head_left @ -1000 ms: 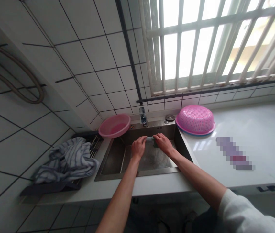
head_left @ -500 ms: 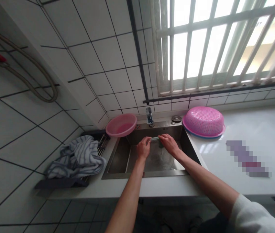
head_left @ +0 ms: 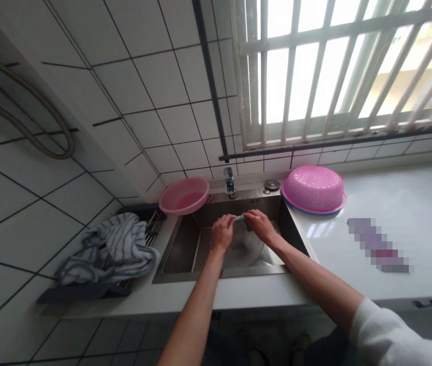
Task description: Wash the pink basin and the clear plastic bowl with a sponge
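Over the sink (head_left: 185,254), a clear round dish (head_left: 243,249), see-through like glass, is held tilted. At its far rim, my left hand (head_left: 222,232) has its fingers closed on the left part. My right hand (head_left: 259,225) is closed at the same rim, a short way to the right, with a green cloth (head_left: 249,227) pressed against the dish. Most of the cloth is hidden under the fingers, so whether it is a cloth or a scouring pad is hard to tell. The faucet (head_left: 229,180) stands just beyond both hands.
A pink basin (head_left: 184,196) sits at the sink's back left corner. An upturned pink colander (head_left: 314,189) lies on the right counter, near a metal drain plug (head_left: 272,185). A striped towel (head_left: 113,249) covers a rack on the left. A blurred-out item (head_left: 378,245) lies on the right.
The view has shifted slightly, so the surroundings appear further left. My hands stay at the dish's rim, the right one a little further over the green cloth.
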A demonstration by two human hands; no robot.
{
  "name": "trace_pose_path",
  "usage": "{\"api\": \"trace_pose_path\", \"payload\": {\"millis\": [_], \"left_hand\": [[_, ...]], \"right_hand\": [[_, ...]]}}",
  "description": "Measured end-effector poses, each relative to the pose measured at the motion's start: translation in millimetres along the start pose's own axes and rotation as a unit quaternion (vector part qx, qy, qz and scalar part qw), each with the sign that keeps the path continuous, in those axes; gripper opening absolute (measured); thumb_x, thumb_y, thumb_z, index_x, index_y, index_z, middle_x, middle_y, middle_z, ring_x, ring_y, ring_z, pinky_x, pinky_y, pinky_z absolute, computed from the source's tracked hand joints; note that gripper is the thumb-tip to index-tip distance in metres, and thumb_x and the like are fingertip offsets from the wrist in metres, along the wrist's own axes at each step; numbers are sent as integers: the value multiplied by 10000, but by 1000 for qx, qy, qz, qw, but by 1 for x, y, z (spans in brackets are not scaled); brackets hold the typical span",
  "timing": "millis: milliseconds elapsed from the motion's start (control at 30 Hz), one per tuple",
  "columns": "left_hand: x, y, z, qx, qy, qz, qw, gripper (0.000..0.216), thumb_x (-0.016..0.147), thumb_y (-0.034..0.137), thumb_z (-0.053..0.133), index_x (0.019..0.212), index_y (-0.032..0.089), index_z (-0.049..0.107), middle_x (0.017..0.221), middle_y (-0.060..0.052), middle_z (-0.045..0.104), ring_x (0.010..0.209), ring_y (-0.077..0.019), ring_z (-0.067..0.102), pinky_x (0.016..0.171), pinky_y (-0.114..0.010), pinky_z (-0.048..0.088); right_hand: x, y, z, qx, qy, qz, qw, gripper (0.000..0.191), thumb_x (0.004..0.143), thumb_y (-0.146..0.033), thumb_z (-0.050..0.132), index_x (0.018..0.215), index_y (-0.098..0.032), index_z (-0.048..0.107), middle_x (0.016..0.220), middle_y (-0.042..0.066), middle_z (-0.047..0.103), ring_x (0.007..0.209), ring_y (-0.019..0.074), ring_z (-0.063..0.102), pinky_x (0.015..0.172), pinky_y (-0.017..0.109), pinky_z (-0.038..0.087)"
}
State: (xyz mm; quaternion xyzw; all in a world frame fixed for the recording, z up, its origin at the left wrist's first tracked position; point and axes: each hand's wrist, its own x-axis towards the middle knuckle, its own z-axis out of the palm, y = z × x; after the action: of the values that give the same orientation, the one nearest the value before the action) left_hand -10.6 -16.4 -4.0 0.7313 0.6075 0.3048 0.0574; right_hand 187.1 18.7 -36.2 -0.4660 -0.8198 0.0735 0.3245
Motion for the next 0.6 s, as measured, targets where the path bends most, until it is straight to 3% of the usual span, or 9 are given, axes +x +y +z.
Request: {"api": "trace_pose_path", "payload": {"millis": [100, 267, 367, 467, 600], "left_hand": [[0, 2, 2, -24, -9, 5, 1000, 199, 1043, 273, 531, 1115, 285, 716, 1123, -23, 769, 1069, -189, 711, 945, -287, 510], [-1, -8, -4, -51, 75, -81, 993, 198, 1028, 246, 551, 1163, 268, 694, 1204, -34, 772, 1094, -192, 723, 924, -283, 522], [-1, -3, -3, -41, 45, -54, 997, 183, 1022, 251, 570, 1139, 278, 708, 1176, -20, 778, 1067, -185, 727, 913, -274, 520], [-1, 2, -2, -38, 8, -28, 999, 188, 1029, 273, 567, 1142, 297, 715, 1167, -8, 780, 1054, -181, 731, 892, -264, 520], [-1, -4, -7, -48, 58, -82, 994, 200, 1018, 258, 576, 1157, 295, 715, 1195, -16, 785, 1083, -198, 735, 901, -280, 527]], "right_hand": [[4, -8, 3, 15, 10, -50, 999, 362, 1008, -144, 585, 1323, -262, 717, 1215, 72, 731, 1105, 208, 649, 983, 314, 557], [5, 3, -2, 11, 53, 3, 999, 292, 1006, -172, 611, 1254, -240, 748, 1213, 81, 719, 1115, 229, 632, 998, 345, 554], [4, 0, -2, 7, 51, -4, 999, 256, 1001, -162, 618, 1198, -235, 764, 1202, 75, 711, 1084, 224, 626, 976, 328, 552], [4, -8, -1, 12, 42, -50, 998, 304, 1013, -149, 598, 1263, -249, 738, 1211, 73, 711, 1111, 223, 615, 973, 316, 546], [4, -1, -4, 17, 52, -23, 998, 299, 1023, -168, 592, 1276, -241, 735, 1181, 78, 720, 1080, 222, 641, 974, 326, 552]]}}
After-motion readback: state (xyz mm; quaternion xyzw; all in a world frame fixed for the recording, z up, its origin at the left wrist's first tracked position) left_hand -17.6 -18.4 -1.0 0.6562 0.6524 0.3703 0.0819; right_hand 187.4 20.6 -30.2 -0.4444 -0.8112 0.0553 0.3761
